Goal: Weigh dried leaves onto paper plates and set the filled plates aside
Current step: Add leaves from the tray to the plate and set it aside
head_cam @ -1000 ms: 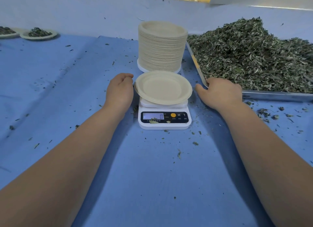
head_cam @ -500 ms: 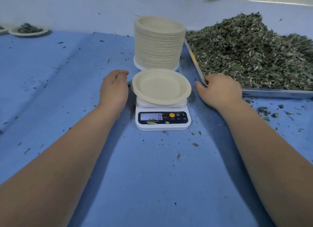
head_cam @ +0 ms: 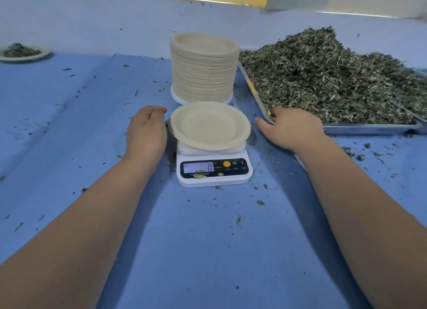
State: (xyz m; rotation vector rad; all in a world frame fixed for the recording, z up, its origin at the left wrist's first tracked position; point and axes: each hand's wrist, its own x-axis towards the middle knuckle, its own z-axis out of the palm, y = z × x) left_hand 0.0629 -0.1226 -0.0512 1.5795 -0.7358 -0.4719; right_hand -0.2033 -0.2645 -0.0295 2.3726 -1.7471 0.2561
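Observation:
An empty paper plate (head_cam: 209, 126) rests on a small white digital scale (head_cam: 213, 170) whose display reads 0. Just left of the plate, my left hand (head_cam: 146, 133) lies on the blue cloth, fingers curled loosely, holding nothing. My right hand (head_cam: 292, 128) sits to the plate's right, its fingertips at the near-left corner of a metal tray (head_cam: 369, 127), where the dried leaves (head_cam: 335, 78) begin. I cannot tell whether it grips any leaves. A tall stack of paper plates (head_cam: 204, 68) stands directly behind the scale.
A filled plate of leaves (head_cam: 22, 52) sits at the far left on the blue cloth (head_cam: 69, 124). Loose leaf bits are scattered over the cloth, mostly around the scale and in front of the tray. A pale wall rises behind the table.
Both hands stay beside the scale; the right hand has edged slightly toward the leaves at the tray corner. The view has shifted a little to the right.

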